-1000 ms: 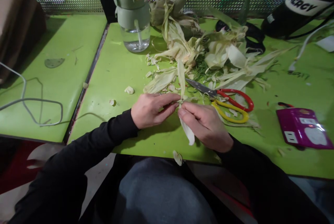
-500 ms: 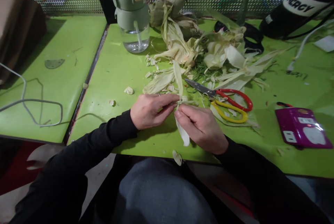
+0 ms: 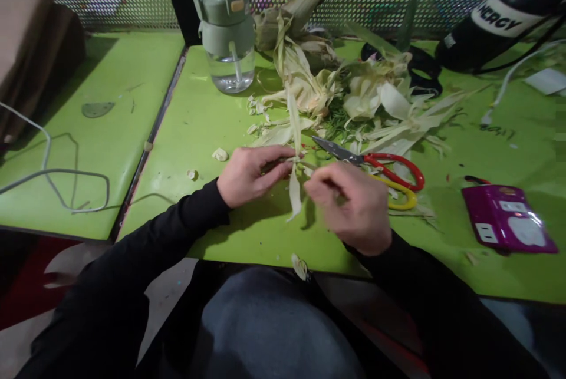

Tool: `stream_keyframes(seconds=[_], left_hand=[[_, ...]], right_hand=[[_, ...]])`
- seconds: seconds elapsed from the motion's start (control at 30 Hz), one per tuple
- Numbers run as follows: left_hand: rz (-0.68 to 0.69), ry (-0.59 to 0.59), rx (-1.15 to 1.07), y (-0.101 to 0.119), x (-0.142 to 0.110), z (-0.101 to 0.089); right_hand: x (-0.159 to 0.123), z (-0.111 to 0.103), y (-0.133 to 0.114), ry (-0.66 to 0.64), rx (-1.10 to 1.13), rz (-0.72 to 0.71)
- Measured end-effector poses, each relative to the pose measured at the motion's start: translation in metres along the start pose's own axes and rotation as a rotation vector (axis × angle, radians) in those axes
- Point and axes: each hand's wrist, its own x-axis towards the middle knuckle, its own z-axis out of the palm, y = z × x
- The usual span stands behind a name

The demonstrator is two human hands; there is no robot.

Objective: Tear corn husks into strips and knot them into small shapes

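Observation:
A pale corn husk strip (image 3: 295, 190), knotted or crossed near its middle, stands out from the fingertips of my left hand (image 3: 252, 175), which pinches it at the crossing. One end points up and away; the other hangs toward the table's front edge. To the right, my right hand (image 3: 354, 205) is raised with its fingers curled closed. A short husk piece points from the crossing toward it, but what its fingers hold is hidden. Behind my right hand lie scissors (image 3: 342, 152) with one red and one yellow handle, partly covered by the hand.
A heap of corn husks (image 3: 309, 87) spreads across the back of the green table (image 3: 247, 237). Around it stand a water bottle (image 3: 230, 43) and a black bottle (image 3: 495, 28). A purple packet (image 3: 508, 217) lies right; a cable (image 3: 48, 172) lies left. Husk scraps dot the table.
My right hand has let go of the husk's lower end and moved right and up, fingers curled. My left hand keeps its pinch, and the husk strip has shifted slightly left.

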Motion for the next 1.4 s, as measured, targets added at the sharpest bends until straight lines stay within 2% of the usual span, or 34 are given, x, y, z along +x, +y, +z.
stream_keyframes(seconds=[0.07,0.23,0.4,0.53,0.6,0.8,0.9,1.1,1.17,1.27,1.4], left_hand=[[-0.059,-0.027,-0.055,-0.001,0.003,-0.002],[-0.08,-0.056,-0.018,0.001,0.003,-0.002],[-0.256,-0.141,-0.388,-0.002,0.006,-0.001],[-0.416,-0.154,-0.638,-0.005,0.008,-0.001],[-0.462,-0.156,-0.7,-0.004,0.008,-0.001],[-0.48,-0.206,-0.758,-0.008,0.009,-0.005],[-0.43,-0.214,-0.663,-0.014,0.009,-0.003],[-0.062,-0.046,-0.091,-0.013,0.004,0.003],[-0.041,-0.017,-0.037,-0.009,0.005,0.001],[-0.217,-0.104,-0.141,-0.003,0.007,-0.006],[-0.458,-0.215,-0.535,0.003,0.009,-0.008]], right_hand=[[0.002,-0.003,0.004,0.076,-0.084,0.008],[0.005,0.0,0.015,-0.04,0.005,0.12],[0.005,0.001,0.018,-0.113,0.149,0.249],[0.006,-0.001,0.017,-0.139,0.189,0.272],[0.007,-0.001,0.016,-0.141,0.192,0.273],[0.01,-0.004,0.012,-0.182,0.25,0.295],[0.01,-0.004,0.011,-0.198,0.309,0.331],[0.006,0.003,0.015,-0.182,0.308,0.328],[0.005,0.004,0.016,-0.138,0.261,0.315],[0.005,0.004,0.017,-0.078,0.207,0.305],[0.006,0.005,0.016,-0.076,0.187,0.293]])
